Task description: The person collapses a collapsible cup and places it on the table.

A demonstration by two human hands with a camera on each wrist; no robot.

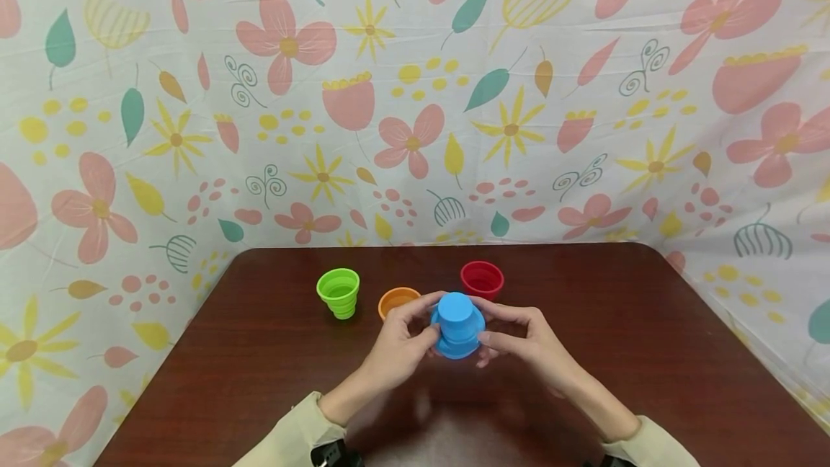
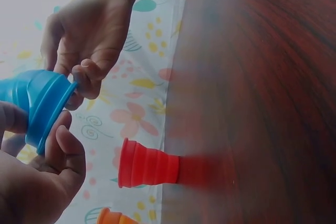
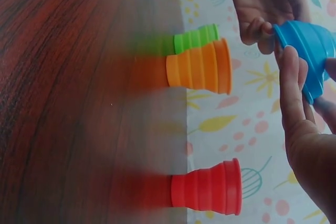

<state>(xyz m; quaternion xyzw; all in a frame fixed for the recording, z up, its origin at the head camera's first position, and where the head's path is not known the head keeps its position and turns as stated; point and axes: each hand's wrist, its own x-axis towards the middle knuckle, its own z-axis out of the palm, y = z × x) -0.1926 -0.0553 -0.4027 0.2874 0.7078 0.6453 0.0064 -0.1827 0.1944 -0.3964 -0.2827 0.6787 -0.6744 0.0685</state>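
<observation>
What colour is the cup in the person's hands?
The held cup is bright blue, clearest in the head view.

- Blue cup (image 1: 457, 324): 1 unit.
- Green cup (image 1: 340, 295): 1 unit.
- Orange cup (image 1: 397, 298): 1 unit.
- Red cup (image 1: 482, 280): 1 unit.
- Cups, all colours: 4 units.
- Left hand (image 1: 397, 346): 1; right hand (image 1: 535, 346): 1; hands, total: 2.
- Left sleeve (image 1: 293, 429): 1; right sleeve (image 1: 653, 445): 1; sleeves, total: 2.
- Black wrist-worn items (image 1: 333, 454), partly visible: 2.
- Desk (image 1: 253, 373): 1.
- Floral cloth (image 1: 402, 42): number of separate pieces cannot be determined.

blue cup (image 1: 457, 328): smooth, matt, rubbery-looking | table (image 1: 622, 316): glossy, wood-grained | backdrop (image 1: 415, 42): creased cloth-like
</observation>
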